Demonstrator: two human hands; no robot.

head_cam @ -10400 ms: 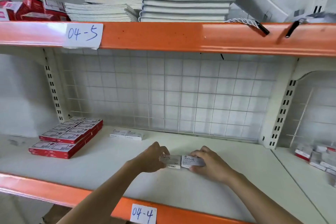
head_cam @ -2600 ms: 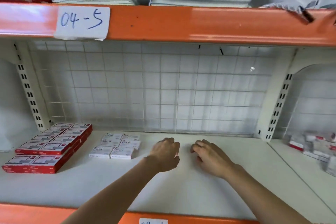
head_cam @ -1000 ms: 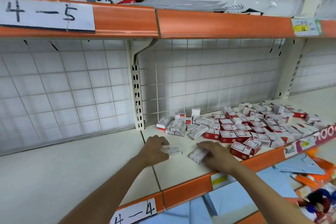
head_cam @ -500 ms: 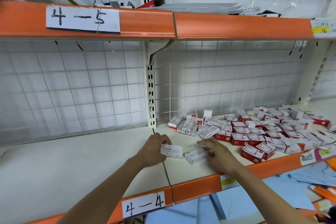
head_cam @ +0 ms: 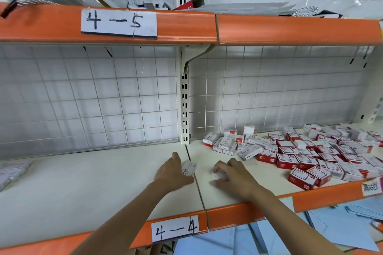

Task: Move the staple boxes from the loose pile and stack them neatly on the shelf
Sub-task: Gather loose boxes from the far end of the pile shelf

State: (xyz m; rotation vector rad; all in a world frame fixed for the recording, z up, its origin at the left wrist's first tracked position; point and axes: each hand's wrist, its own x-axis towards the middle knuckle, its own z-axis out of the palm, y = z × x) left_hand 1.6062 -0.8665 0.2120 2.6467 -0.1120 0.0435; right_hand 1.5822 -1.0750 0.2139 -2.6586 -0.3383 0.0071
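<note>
- Your left hand (head_cam: 173, 174) is curled round one white staple box (head_cam: 188, 168), which pokes out past the fingertips on the thumb side, right over the seam between the two shelf boards (head_cam: 194, 180).
- Your right hand (head_cam: 232, 178) lies knuckles-up over a second white box (head_cam: 220, 172); only a blurred sliver shows under the fingertips. The fingers curve down on it, thumb against the board, so it reads as a pinch, though the box is mostly hidden.
- Both hands rest on the white shelf (head_cam: 103, 188), just behind its orange front rail (head_cam: 234, 213) and the "4 — 4" label (head_cam: 175, 231).
- Judging by look, these are small stiff card boxes, dense for their size and smooth-faced. Take each across its short width, thumb on one long side and fingers on the other, rather than by the end flaps, which could pop open and spill.
- Beyond and outward of your right hand lies the loose pile (head_cam: 300, 151): red-and-white and plain white boxes, some flat, some tilted, one on end near the back grid (head_cam: 269, 93).
- Far out past your left hand, at the picture's edge, flat pale packs (head_cam: 12, 172) sit blurred; what they are cannot be told.
- Most of the pile is not yet moved.
</note>
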